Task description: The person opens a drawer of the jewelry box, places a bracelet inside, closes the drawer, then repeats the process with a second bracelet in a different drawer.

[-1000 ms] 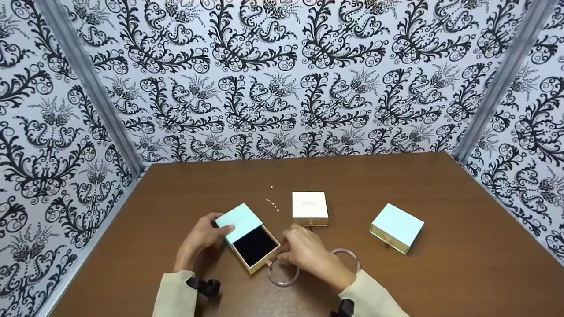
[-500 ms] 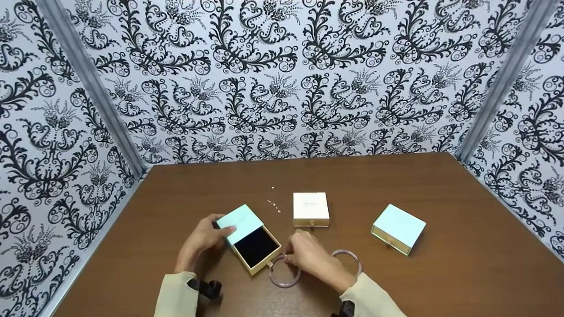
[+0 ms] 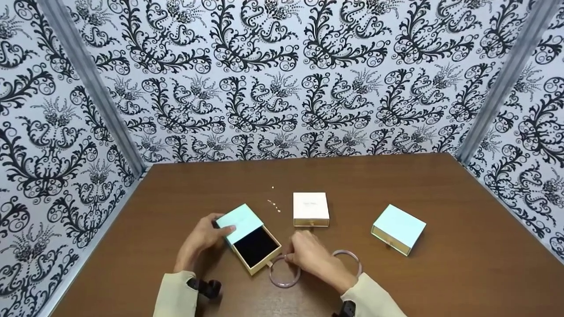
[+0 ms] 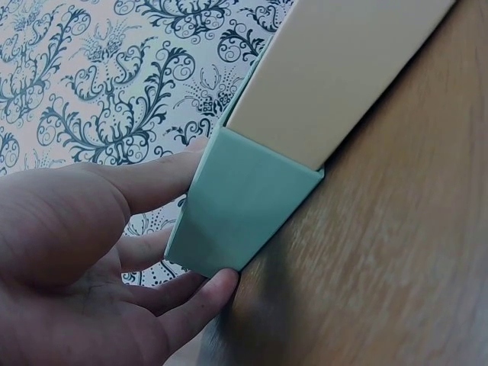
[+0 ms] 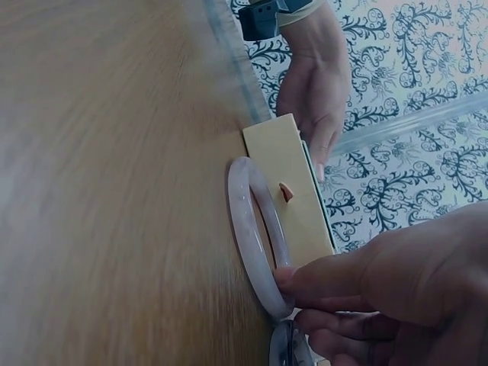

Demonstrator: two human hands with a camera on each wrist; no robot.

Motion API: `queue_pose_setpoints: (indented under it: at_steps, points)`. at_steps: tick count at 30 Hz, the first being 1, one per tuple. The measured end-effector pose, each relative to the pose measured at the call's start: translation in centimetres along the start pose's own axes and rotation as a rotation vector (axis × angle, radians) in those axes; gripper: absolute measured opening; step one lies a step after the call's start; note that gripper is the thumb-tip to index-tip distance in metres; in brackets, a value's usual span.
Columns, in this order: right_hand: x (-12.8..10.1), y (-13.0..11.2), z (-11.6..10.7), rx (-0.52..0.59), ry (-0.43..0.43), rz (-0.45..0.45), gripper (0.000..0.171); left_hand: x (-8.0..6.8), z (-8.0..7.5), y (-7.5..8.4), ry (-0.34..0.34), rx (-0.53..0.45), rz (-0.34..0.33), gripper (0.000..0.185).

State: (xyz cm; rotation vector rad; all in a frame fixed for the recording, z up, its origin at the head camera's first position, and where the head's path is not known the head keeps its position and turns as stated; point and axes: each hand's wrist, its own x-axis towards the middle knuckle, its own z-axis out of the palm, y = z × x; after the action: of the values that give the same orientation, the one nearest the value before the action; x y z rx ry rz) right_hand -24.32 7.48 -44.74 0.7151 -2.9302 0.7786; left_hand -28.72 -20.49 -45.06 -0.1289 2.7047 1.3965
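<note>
A mint sleeve box (image 3: 240, 219) lies on the brown table (image 3: 352, 176) with its cream drawer (image 3: 255, 247) pulled out, showing a black lining. My left hand (image 3: 212, 231) grips the sleeve (image 4: 244, 206) from the left, thumb on top. Just right of the drawer front (image 5: 293, 191), my right hand (image 3: 291, 257) pinches a pale pink bangle (image 3: 282, 275) that lies flat on the table; the right wrist view shows the fingertips (image 5: 293, 278) on its rim (image 5: 255, 225). A second bangle (image 3: 352, 256) is partly hidden behind my right hand.
A shut white box (image 3: 310, 208) sits beyond my right hand, and a shut mint box (image 3: 398, 228) lies further right. Small gold pieces (image 3: 274, 204) are scattered behind the open box. Patterned walls (image 3: 282, 79) close the table on three sides.
My right hand has moved from the drawer's front down onto the pink bangle and pinched its rim. The left hand and boxes have stayed put.
</note>
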Motion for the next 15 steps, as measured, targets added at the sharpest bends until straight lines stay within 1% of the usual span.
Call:
queue_pose_setpoints:
  at_steps: [4,7,9,15]
  points:
    - [-0.05,0.19,-0.17,0.039,-0.036,-0.016,0.012,-0.07,0.02,-0.09,-0.008,0.009,-0.006,0.059]
    - [-0.04,0.28,-0.43,0.055,-0.043,-0.011,0.015,-0.06,0.0,-0.06,-0.009,0.007,-0.005,0.06]
    - [-0.02,0.29,-0.61,0.048,-0.04,-0.005,0.018,-0.07,-0.04,-0.02,-0.006,0.009,-0.007,0.059]
    - [0.09,0.21,-0.95,-0.025,0.0,-0.024,0.021,-0.05,-0.1,0.09,0.008,-0.01,0.035,0.055]
